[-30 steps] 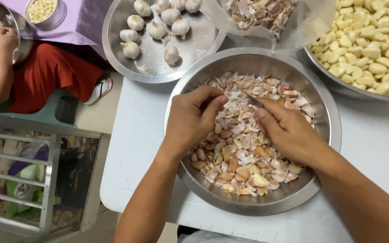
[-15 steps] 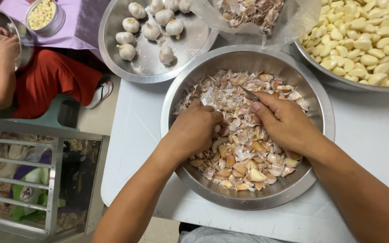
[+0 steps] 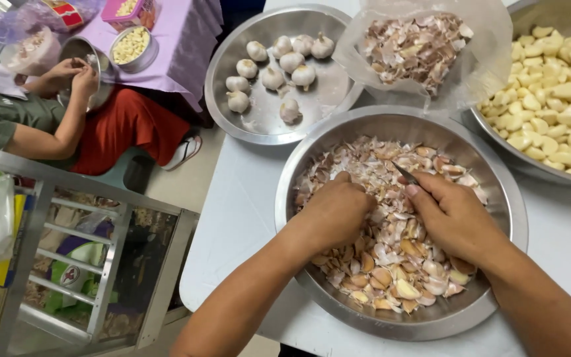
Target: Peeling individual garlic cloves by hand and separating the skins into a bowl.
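A large steel bowl point(image 3: 503, 198) on the white table holds a heap of garlic cloves and papery skins point(image 3: 398, 264). My left hand point(image 3: 335, 211) is curled knuckles-up over the heap, fingers closed on something among the cloves that I cannot see. My right hand point(image 3: 454, 215) rests on the heap beside it, gripping a small knife point(image 3: 406, 174) whose dark blade points up and left past my index finger. The two hands nearly touch over the middle of the bowl.
A steel tray point(image 3: 232, 122) with whole garlic bulbs point(image 3: 279, 73) sits behind. A clear plastic bag of skins point(image 3: 418, 46) lies at the back; a bowl of peeled cloves point(image 3: 556, 99) is at right. Another person point(image 3: 67, 112) sits left, by a metal rack point(image 3: 67, 251).
The view has shifted slightly. My left hand has closed tighter and lowered into the cloves; my right hand stays on the heap with the knife.
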